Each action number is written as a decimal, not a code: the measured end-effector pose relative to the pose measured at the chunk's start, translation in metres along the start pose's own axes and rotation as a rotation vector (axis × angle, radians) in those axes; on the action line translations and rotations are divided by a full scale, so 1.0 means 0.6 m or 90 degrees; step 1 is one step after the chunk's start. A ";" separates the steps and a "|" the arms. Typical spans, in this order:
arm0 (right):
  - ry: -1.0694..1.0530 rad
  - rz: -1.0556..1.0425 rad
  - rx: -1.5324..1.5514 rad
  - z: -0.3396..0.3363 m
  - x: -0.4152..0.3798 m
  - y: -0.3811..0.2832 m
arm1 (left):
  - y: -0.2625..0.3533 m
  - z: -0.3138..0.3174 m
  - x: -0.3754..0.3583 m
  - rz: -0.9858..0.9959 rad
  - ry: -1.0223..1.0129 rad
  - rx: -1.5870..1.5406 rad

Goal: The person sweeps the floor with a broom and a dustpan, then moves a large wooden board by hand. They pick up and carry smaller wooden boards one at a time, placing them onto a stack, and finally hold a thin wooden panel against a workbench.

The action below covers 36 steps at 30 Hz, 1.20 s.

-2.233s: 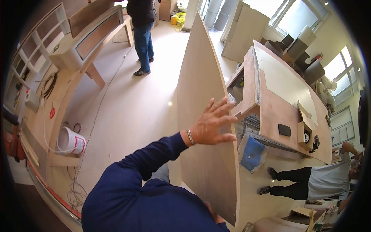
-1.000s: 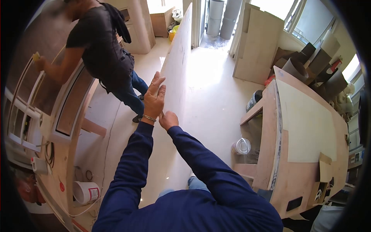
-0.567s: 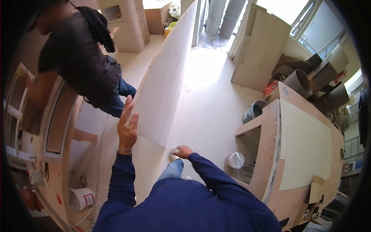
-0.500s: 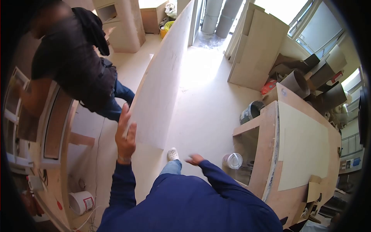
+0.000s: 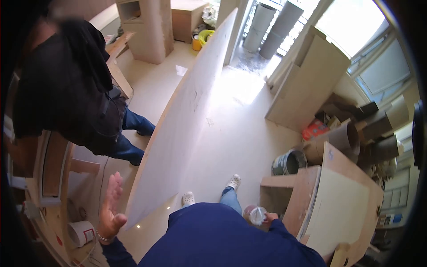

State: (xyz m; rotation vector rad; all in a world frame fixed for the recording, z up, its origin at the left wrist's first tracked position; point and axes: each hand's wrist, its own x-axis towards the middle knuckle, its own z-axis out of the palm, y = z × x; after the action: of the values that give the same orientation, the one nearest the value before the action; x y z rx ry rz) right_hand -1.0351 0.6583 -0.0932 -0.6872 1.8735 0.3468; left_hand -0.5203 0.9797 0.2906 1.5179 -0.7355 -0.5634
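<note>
My left hand [image 5: 112, 205] is raised at the lower left with its fingers stretched out and nothing in it, just left of the lower end of a large pale board [image 5: 182, 115]. The board stands on edge and slants up toward the top centre. My right hand [image 5: 270, 218] is low on the right, beside a tub with a clear lid [image 5: 255, 214] near the workbench. Its fingers look curled, too small to tell whether they hold anything.
A person in dark clothes [image 5: 66, 84] stands left of the board. On the right are a wooden workbench [image 5: 342, 191], a dark bucket [image 5: 289, 162], leaning panels [image 5: 311, 80] and rolled sheets [image 5: 338, 138]. A white bucket [image 5: 81, 233] stands lower left.
My left hand has moved down and left, away from the board's face. My right hand has moved right and down, to beside the tub. The other person's legs are further apart.
</note>
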 end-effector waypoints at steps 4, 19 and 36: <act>-0.116 -0.073 -0.111 0.026 0.090 -0.182 | 0.042 0.059 0.098 -0.176 0.029 0.514; -0.217 -0.545 -0.277 0.032 0.040 -0.948 | -0.071 0.109 0.287 -0.334 0.509 0.321; -0.311 -0.581 -0.499 0.174 -0.029 -1.553 | -0.121 0.062 0.319 -0.608 0.814 0.433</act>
State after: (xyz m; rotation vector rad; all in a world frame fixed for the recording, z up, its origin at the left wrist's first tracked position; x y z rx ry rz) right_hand -0.3882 -0.0188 -0.0469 -1.7060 0.7779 0.5728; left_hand -0.4103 0.8136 0.2304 2.3789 0.9393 0.1199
